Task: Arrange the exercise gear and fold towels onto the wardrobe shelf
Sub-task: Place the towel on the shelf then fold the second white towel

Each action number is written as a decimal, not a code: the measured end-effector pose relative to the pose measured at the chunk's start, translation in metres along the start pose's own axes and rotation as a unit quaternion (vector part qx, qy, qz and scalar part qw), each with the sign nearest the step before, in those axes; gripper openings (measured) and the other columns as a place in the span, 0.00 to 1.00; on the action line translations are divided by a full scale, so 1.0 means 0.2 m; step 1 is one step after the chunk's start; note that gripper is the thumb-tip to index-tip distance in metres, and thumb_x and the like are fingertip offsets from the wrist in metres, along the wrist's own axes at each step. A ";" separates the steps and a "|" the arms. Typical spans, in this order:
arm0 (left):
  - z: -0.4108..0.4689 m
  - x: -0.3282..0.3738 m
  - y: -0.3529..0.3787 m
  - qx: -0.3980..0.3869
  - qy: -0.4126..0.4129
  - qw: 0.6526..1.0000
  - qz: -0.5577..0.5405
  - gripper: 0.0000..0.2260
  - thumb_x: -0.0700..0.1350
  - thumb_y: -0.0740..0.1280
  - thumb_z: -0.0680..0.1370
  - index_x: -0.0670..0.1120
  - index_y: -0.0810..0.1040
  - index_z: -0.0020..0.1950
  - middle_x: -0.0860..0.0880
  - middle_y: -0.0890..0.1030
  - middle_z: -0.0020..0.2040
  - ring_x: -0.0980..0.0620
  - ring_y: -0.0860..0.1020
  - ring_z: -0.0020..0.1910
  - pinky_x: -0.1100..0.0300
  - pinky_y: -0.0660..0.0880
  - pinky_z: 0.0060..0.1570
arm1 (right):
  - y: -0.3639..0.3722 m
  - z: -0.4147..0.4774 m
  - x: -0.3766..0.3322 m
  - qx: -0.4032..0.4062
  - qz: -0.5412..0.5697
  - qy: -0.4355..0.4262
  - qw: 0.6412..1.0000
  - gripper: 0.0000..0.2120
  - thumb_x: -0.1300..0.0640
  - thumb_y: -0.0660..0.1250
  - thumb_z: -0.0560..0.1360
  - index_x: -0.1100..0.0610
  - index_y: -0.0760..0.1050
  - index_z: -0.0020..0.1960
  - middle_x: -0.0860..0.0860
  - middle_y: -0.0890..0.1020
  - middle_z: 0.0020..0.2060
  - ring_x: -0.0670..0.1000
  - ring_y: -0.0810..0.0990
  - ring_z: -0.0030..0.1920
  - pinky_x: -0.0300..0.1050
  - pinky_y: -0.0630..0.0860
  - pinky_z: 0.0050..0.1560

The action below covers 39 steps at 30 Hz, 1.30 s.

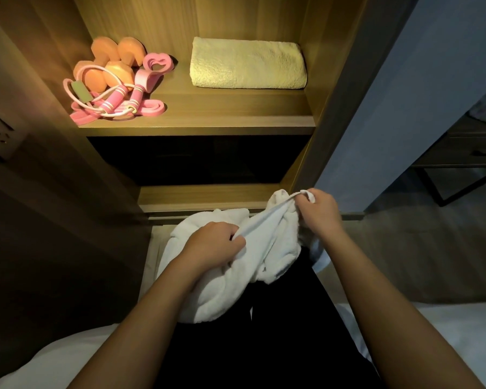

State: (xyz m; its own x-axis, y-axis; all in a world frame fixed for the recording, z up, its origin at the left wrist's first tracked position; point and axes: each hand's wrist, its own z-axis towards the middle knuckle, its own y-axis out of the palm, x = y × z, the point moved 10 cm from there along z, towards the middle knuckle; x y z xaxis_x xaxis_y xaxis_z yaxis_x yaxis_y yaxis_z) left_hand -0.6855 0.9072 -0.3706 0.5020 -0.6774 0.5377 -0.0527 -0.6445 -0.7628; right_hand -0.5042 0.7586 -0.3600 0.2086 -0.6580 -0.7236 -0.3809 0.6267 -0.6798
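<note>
A crumpled white towel (222,282) lies bunched over my lap. My left hand (213,242) grips its edge near the middle. My right hand (319,210) pinches a raised corner of the same towel further right, and the hem stretches taut between both hands. On the lit wardrobe shelf (208,122), a folded cream towel (247,63) sits at the right. At the left lie orange dumbbells (110,66), a pink skipping rope (110,105), a pink heart-shaped grip (158,63) and a pink resistance band (149,109).
Under the lit shelf is a dark compartment (199,158), then a lower wooden ledge (202,196). A wall socket (0,133) is at the left. White bedding (446,332) surrounds my dark trousers (278,346). A dark-framed cabinet (460,153) stands at the right.
</note>
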 end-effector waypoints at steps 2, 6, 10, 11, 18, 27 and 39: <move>0.01 -0.03 -0.02 0.055 -0.006 0.997 -0.054 0.13 0.48 0.57 0.79 0.50 0.68 0.35 0.52 0.74 0.34 0.50 0.73 0.37 0.58 0.65 0.33 | -0.01 -0.01 -0.02 0.009 0.026 -0.025 0.999 0.11 0.54 0.61 0.78 0.49 0.71 0.36 0.48 0.76 0.34 0.48 0.74 0.37 0.44 0.69 0.35; 0.02 -0.10 -0.02 0.100 -0.046 0.980 -0.167 0.10 0.44 0.55 0.80 0.47 0.72 0.42 0.50 0.78 0.39 0.50 0.75 0.41 0.58 0.67 0.36 | 0.00 -0.06 -0.10 -0.039 0.138 -0.063 0.988 0.04 0.56 0.64 0.76 0.48 0.73 0.43 0.42 0.77 0.36 0.37 0.74 0.36 0.38 0.70 0.37; 0.03 -0.06 -0.06 0.128 -0.047 0.976 -0.172 0.11 0.49 0.55 0.81 0.48 0.75 0.46 0.52 0.78 0.43 0.50 0.76 0.45 0.57 0.69 0.40 | 0.12 -0.16 -0.20 -0.165 0.075 -0.113 0.977 0.16 0.35 0.66 0.70 0.39 0.74 0.54 0.35 0.79 0.49 0.37 0.78 0.47 0.43 0.76 0.47; 0.04 -0.02 -0.07 0.126 -0.028 0.981 -0.148 0.10 0.50 0.55 0.82 0.51 0.74 0.46 0.53 0.78 0.43 0.51 0.75 0.45 0.57 0.69 0.41 | 0.16 -0.19 -0.23 -0.193 0.035 -0.130 0.972 0.23 0.32 0.66 0.68 0.35 0.71 0.61 0.36 0.78 0.56 0.40 0.78 0.53 0.45 0.76 0.53; 0.05 0.18 -0.03 0.076 0.065 0.995 0.014 0.10 0.51 0.54 0.83 0.51 0.74 0.54 0.47 0.81 0.50 0.45 0.77 0.50 0.50 0.75 0.49 | 0.28 -0.23 -0.31 -0.250 -0.111 -0.216 0.937 0.30 0.55 0.65 0.77 0.34 0.61 0.73 0.42 0.76 0.66 0.38 0.77 0.49 0.39 0.72 0.49; 0.07 0.16 0.01 0.048 0.042 0.998 0.018 0.13 0.51 0.53 0.83 0.49 0.75 0.48 0.46 0.80 0.48 0.45 0.77 0.50 0.51 0.74 0.48 | 0.30 -0.26 -0.29 -0.208 -0.116 -0.242 0.940 0.20 0.55 0.63 0.79 0.37 0.70 0.67 0.42 0.79 0.41 0.42 0.71 0.34 0.40 0.64 0.35; 0.10 0.06 0.07 0.013 -0.002 0.999 -0.030 0.13 0.52 0.55 0.83 0.50 0.75 0.45 0.49 0.79 0.44 0.48 0.76 0.47 0.55 0.71 0.46 | 0.29 -0.29 -0.27 -0.198 -0.076 -0.232 0.949 0.14 0.54 0.65 0.77 0.40 0.76 0.61 0.44 0.82 0.46 0.43 0.76 0.43 0.44 0.69 0.42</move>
State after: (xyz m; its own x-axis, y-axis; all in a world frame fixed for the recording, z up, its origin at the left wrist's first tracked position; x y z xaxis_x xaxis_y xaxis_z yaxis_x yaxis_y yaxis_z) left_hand -0.6619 0.8975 -0.3812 0.5073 -0.6366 0.5808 0.0004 -0.6739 -0.7389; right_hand -0.5892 0.8052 -0.3536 0.6276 -0.4153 -0.6585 -0.6049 0.2723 -0.7483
